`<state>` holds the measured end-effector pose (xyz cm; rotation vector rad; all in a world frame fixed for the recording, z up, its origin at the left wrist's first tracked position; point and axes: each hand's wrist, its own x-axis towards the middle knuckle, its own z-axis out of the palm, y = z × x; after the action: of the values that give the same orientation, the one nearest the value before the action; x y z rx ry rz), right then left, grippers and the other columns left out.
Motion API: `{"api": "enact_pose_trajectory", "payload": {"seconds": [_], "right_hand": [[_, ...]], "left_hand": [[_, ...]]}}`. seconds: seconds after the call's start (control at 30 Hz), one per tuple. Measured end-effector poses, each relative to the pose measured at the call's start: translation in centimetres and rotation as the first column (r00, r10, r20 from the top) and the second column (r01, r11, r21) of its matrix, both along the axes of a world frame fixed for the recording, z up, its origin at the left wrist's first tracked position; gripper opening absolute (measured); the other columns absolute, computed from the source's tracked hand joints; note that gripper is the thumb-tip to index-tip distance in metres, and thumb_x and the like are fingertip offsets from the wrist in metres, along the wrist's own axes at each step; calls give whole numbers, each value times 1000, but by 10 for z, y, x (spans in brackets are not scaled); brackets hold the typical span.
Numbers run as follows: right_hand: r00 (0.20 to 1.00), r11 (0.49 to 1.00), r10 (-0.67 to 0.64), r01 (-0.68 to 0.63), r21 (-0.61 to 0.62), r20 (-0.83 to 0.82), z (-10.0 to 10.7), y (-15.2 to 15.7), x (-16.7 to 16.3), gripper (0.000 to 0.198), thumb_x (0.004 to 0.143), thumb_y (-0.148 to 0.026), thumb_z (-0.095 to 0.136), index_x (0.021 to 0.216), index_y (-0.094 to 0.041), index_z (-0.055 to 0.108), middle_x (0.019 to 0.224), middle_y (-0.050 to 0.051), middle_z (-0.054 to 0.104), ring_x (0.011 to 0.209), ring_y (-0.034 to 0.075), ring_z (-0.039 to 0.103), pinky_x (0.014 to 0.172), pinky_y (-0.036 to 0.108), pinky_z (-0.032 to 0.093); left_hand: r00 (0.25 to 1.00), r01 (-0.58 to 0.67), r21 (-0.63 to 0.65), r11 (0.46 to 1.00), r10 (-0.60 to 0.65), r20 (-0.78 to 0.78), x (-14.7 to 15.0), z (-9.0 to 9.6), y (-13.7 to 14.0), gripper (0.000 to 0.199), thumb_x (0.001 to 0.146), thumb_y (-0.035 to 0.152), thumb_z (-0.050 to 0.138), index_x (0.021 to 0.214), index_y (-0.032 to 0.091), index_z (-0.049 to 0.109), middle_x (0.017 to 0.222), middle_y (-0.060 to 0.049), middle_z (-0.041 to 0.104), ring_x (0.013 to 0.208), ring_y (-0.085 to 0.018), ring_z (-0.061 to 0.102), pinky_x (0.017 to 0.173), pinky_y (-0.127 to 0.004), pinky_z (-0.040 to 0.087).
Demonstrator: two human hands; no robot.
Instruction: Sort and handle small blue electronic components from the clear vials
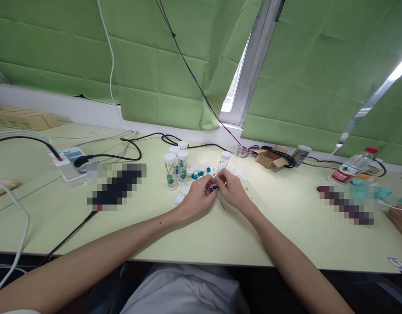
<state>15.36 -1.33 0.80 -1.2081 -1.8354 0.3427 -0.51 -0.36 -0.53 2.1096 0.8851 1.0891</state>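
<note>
Near the middle of the table, my left hand [197,195] pinches a small dark-blue part with thin wire leads [214,187]. My right hand [234,188] closes from the other side, fingertips at one of the part's thin leads; another lead sticks out below the fingers. The exact kind of part is too small to make out. Just behind my hands lie several loose blue parts [197,175] among clear and white plastic pieces. To the left stand several clear vials [171,171] with white caps; green and blue pieces with leads show inside. A loose white cap [178,199] lies beside my left hand.
A power strip [68,165] with cables lies at the left, near a blurred dark object [118,185]. Behind on the right are an open cardboard box [269,158], a can [300,155] and a plastic bottle [351,168]. Another person's hand [400,218] shows at the right edge.
</note>
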Motion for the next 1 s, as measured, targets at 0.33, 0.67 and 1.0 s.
{"api": "enact_pose_trajectory", "payload": {"seconds": [0.33,0.67,1.0], "right_hand": [[1000,1000,3,-3,-7,5,0,-1,-1,13,93,-26,46,82,-21,50,78,2,61,69,17,57,63,29,43],[1000,1000,4,-4,-21,7,-1,0,0,12,93,-26,47,82,-21,50,78,2,61,69,17,58,62,29,43],[1000,1000,15,-15,-24,27,-2,1,1,11,92,-26,46,82,-22,49,77,2,62,68,18,59,62,30,43]], "left_hand": [[1000,-24,-1,1000,24,5,0,1,0,14,88,27,52,95,19,62,82,-3,61,71,-15,56,60,-28,48],[1000,-26,-9,1000,26,18,0,-1,1,13,87,28,53,93,19,61,80,-3,60,72,-15,56,60,-28,48],[1000,-27,0,1000,27,4,0,-1,1,13,86,27,53,92,19,61,80,-3,61,71,-15,56,59,-28,48]]}}
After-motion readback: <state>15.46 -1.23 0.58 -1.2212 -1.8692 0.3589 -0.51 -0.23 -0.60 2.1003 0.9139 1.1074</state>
